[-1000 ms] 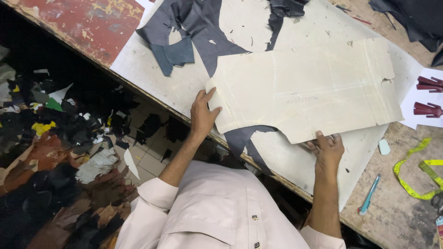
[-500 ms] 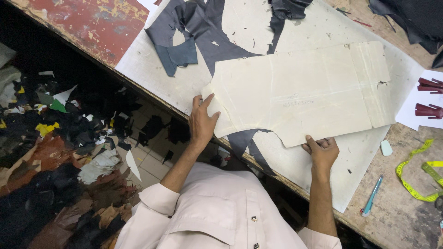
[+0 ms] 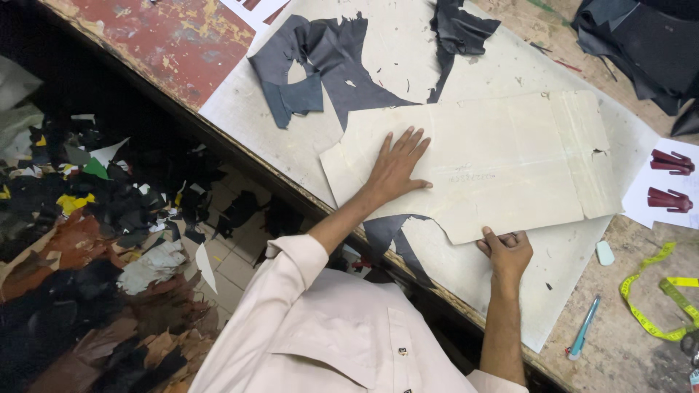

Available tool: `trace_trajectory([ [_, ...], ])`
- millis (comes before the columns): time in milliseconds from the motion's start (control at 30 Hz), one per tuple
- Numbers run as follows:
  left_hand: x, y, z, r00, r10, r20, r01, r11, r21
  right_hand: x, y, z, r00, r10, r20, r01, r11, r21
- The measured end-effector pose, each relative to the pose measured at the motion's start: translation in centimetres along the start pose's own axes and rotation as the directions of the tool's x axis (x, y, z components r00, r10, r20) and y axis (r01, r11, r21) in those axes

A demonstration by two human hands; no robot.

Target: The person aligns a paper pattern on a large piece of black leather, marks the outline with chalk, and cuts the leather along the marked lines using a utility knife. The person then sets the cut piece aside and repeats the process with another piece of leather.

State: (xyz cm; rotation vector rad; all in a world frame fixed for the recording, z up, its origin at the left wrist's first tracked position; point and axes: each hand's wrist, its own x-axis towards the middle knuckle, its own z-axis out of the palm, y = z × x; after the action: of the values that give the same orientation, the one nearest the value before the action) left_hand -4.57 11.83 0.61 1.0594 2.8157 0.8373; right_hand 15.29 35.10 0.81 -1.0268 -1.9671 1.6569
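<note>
While the left hand (image 3: 397, 169) lies flat and open on the cream paper pattern (image 3: 495, 171), the right hand (image 3: 507, 251) pinches its near edge; it rests on the bench (image 3: 626, 349) over dark leather (image 3: 342, 62).

**Room and surroundings, overhead view**

Worn wooden worktop (image 3: 641, 342) running diagonally across frame; far end coated in chipped red paint (image 3: 167, 36). Large pale board (image 3: 291, 138) laid over the middle, scuffed and marked. Floor (image 3: 233, 255) to the left, below the worktop edge: light square tiles, mostly buried under a heap of offcuts (image 3: 95, 240) in black, brown, white, yellow and green. Lighting even on the worktop surface, dim and shadowed over the floor. No wall or window visible.
</note>
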Motion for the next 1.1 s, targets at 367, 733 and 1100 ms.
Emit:
trace_trajectory([
  [367,-0.3,0.5,1.1,0.992,0.104,0.075,-0.118,0.969,0.217,-4.1,-0.8,-1.1,0.998,0.055,-0.037,-0.053,0.997,0.054],
  [733,0.0,0.5,1.4,0.993,0.119,0.029,-0.122,0.966,0.230,-2.4,-8.5,1.0,0.939,-0.282,0.196,0.303,0.411,-0.860],
  [1100,-0.3,0.9,0.6,0.999,0.014,-0.053,0.000,0.967,0.254,12.2,-12.5,19.4,0.643,-0.531,0.553,0.764,0.393,-0.511],
])
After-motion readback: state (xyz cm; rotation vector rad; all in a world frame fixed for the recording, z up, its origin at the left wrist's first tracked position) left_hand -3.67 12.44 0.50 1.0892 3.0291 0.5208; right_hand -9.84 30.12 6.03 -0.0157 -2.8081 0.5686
